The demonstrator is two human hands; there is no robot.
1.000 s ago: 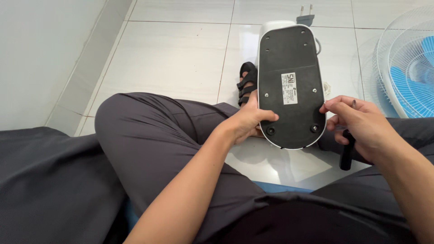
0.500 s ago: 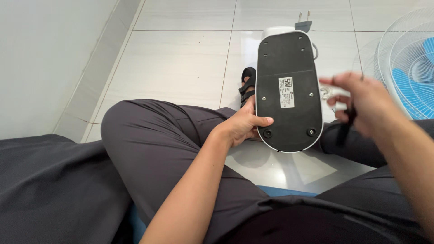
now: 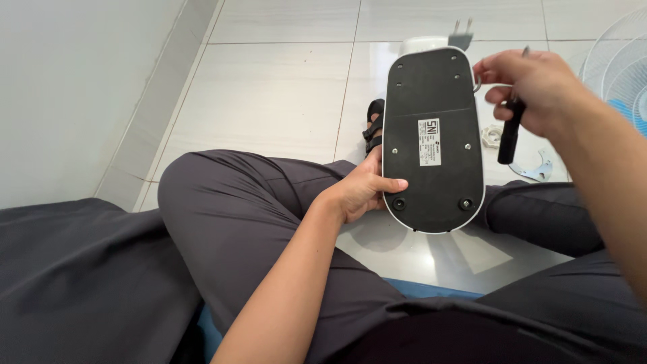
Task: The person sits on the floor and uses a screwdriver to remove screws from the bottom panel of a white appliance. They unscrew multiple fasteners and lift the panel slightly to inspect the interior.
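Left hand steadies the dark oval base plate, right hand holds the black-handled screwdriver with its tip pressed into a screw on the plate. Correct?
Not quite. In the head view the right hand holds the black-handled screwdriver lifted clear beside the dark oval base plate, its tip touching no screw. The left hand does steady the plate.

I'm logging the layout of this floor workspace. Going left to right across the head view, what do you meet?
White wall → bent knee in dark trousers → left hand → black underside of the fan base → black-handled screwdriver in the right hand → fan grille at the right edge.
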